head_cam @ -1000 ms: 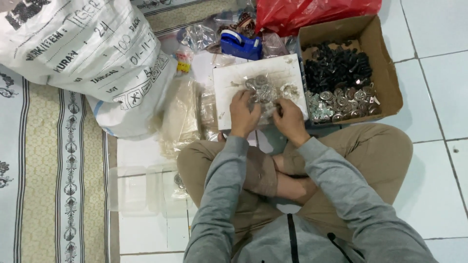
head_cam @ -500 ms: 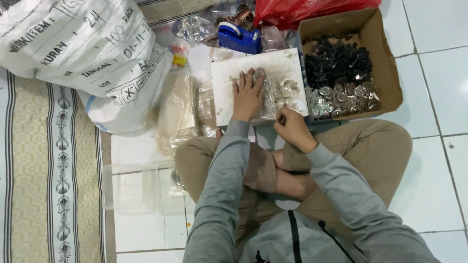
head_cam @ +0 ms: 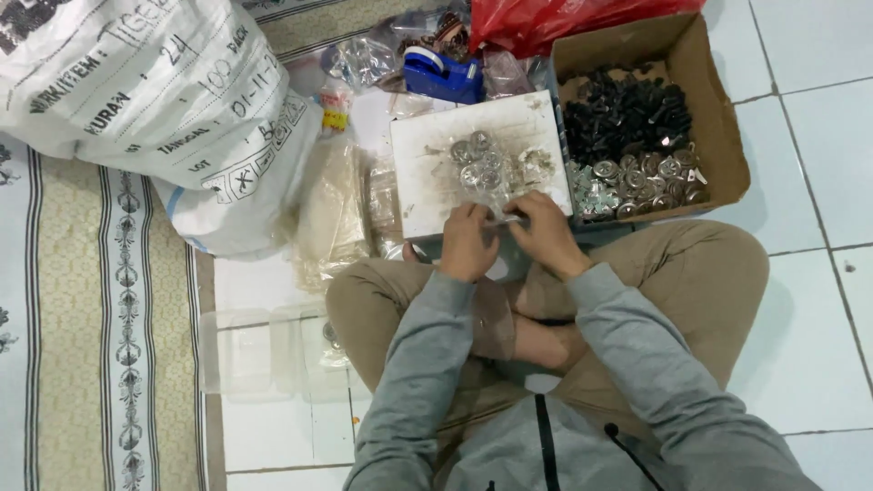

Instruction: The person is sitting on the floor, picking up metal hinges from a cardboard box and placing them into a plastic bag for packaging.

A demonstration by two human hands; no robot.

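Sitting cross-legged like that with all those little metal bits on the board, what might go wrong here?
The small heap of round silver metal pieces lies loose on the flat white board, which has no rim I can see; a nudge from the left hand or right hand might roll some onto the white tiled floor. The two hands meet over something too small to make out, so it may slip. The brown cardboard box sits close by the knee and might get bumped.
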